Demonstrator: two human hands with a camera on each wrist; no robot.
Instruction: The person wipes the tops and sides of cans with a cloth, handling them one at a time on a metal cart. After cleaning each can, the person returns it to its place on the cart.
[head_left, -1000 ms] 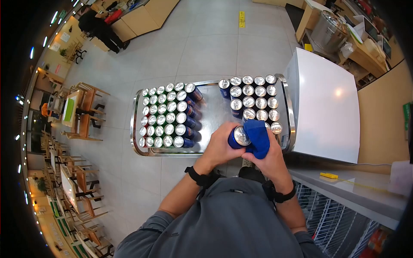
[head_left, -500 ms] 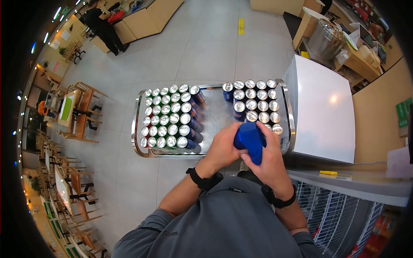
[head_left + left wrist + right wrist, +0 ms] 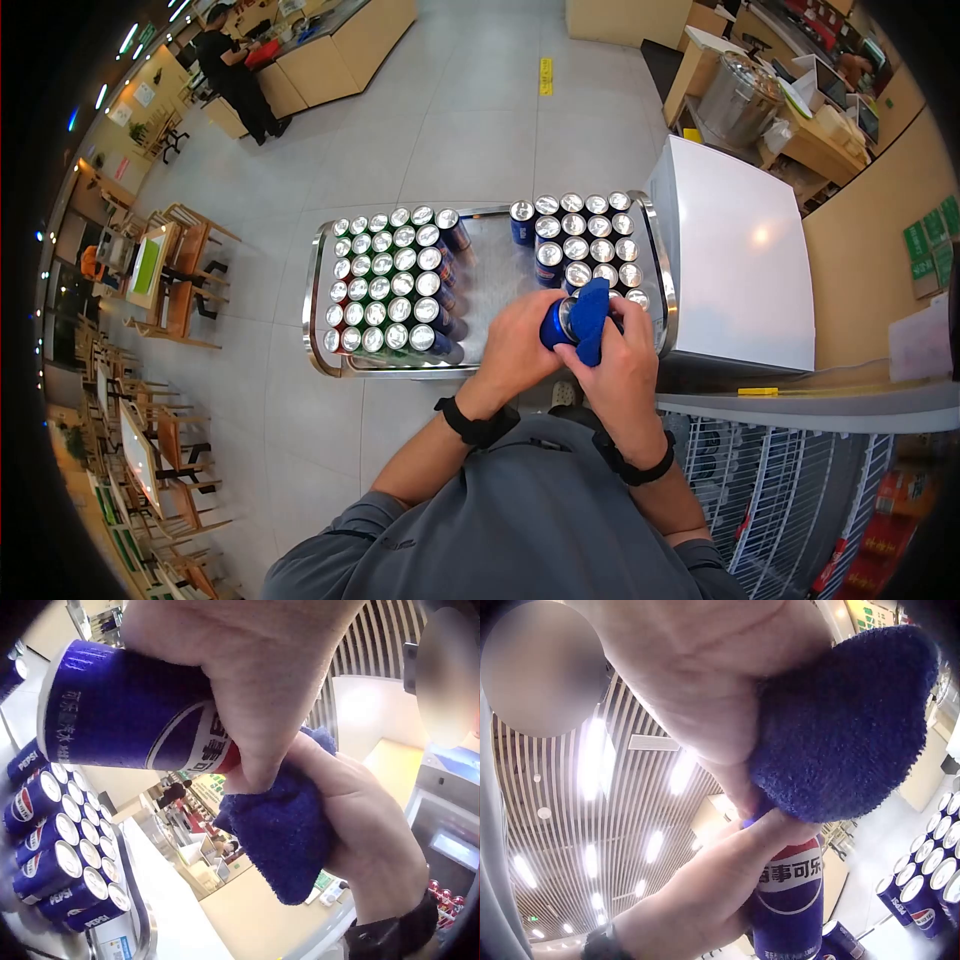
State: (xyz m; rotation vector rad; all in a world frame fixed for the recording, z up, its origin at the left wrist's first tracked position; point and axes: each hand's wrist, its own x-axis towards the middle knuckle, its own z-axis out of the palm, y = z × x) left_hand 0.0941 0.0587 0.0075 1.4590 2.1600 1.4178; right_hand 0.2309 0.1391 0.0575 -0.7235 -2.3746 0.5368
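Note:
My left hand [image 3: 522, 340] grips a blue Pepsi can [image 3: 124, 709] round its side, above the near edge of the metal cart [image 3: 488, 262]. In my right hand [image 3: 622, 350] is a blue cloth [image 3: 592, 325], bunched and pinched between thumb and fingers. It lies against the top end of the can, covering part of the lid in the head view. The left wrist view shows the cloth [image 3: 277, 829] close beside my left thumb, at the can's upper end. The right wrist view has the can's label [image 3: 791, 874] in sight below the cloth.
Rows of upright cans [image 3: 385, 265] fill the cart's left side; more blue cans [image 3: 575, 225] stand at its right. A bare metal strip lies between them. A white-topped cabinet [image 3: 735, 250] adjoins the cart on the right. Below it, a counter holds a yellow object [image 3: 758, 391] near a wire rack [image 3: 760, 490].
The cloth covered the whole can top half a second ago; now it has shifted right and part of the lid shows again. My left hand keeps its hold on the can.

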